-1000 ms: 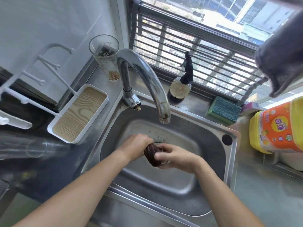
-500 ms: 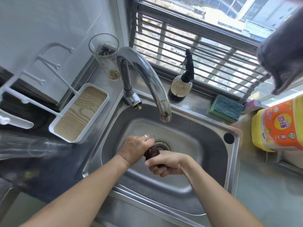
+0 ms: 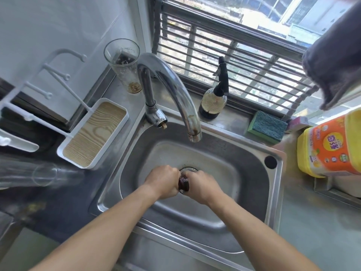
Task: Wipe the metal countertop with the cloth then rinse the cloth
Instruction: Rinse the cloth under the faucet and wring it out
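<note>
Both my hands are low in the steel sink point(image 3: 252, 167), over the drain. My left hand point(image 3: 163, 181) and my right hand point(image 3: 202, 185) grip a small dark brown cloth point(image 3: 183, 183) bunched tightly between them. Only a short twisted piece of it shows between the fists. The curved chrome faucet point(image 3: 175, 90) arches over the basin above the hands, and no water runs from its spout. The metal countertop point(image 3: 316, 227) stretches to the right of the sink.
A glass point(image 3: 125, 63) and a white tray with a wood-grain base point(image 3: 95, 133) stand left of the faucet. A dark spray bottle point(image 3: 214, 96), a green sponge point(image 3: 267, 127) and a yellow detergent jug point(image 3: 330, 147) line the back and right. A grey cloth point(image 3: 336, 55) hangs top right.
My hands have drawn closer and turned against each other on the cloth, so less of it shows now. They stay over the drain.
</note>
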The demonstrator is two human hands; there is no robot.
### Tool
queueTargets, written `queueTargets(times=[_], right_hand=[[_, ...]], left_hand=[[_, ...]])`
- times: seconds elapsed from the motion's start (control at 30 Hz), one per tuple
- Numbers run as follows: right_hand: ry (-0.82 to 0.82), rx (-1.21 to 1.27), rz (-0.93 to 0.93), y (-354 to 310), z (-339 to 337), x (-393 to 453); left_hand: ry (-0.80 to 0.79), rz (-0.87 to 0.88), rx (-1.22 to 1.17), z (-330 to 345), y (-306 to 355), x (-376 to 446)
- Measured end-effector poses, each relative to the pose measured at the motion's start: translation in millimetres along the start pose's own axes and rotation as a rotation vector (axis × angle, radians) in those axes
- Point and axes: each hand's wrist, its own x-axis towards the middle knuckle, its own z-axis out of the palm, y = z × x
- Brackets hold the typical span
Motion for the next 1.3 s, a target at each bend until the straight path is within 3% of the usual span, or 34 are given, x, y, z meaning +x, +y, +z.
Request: queueTargets(times=[0.3,0.5,0.67,0.83,0.97,1.07,1.13,1.23,1.3], right_hand=[[0.207,-0.142,-0.173,10.9,-3.4,-3.1],[0.323,-0.135,-0.19,8.3,-0.4,-8.4],[0.332,-0.227,-0.191,0.6,-5.3,-12.5],[0.341,-0.267,-0.288,7.9,-10.9,-6.5],[0.196,-0.24,-0.312,11.0,-19.3,3.8],[0.121,-0.207,-0.241,9.6,-20.2,5.2],[0.058,-0.103,-0.098,6.8,-17.8,3.8],[-0.085,0.233,0.096,0.3,-18.7,-1.9],[-0.257,0.521,0.121,3.2,-24.9,-6.2]], left_hand=[[-0.064,-0.138,-0.655,5.1,3.8,-3.1],[-0.328,-0.187,-0.826,-4.1,5.9,0.1],[-0.501,-0.247,-0.895,-11.1,4.1,-3.1],[-0.473,-0.303,-1.062,-5.1,10.4,-10.4],[-0.458,-0.336,-1.188,0.6,14.0,-12.6],[-0.356,-0.331,-1.091,1.3,13.7,-8.5],[-0.181,-0.252,-0.842,2.0,10.9,-3.9],[0.097,-0.157,-0.272,0.4,4.3,-1.7],[0.221,-0.059,-0.139,-0.3,-2.7,-2.6]])
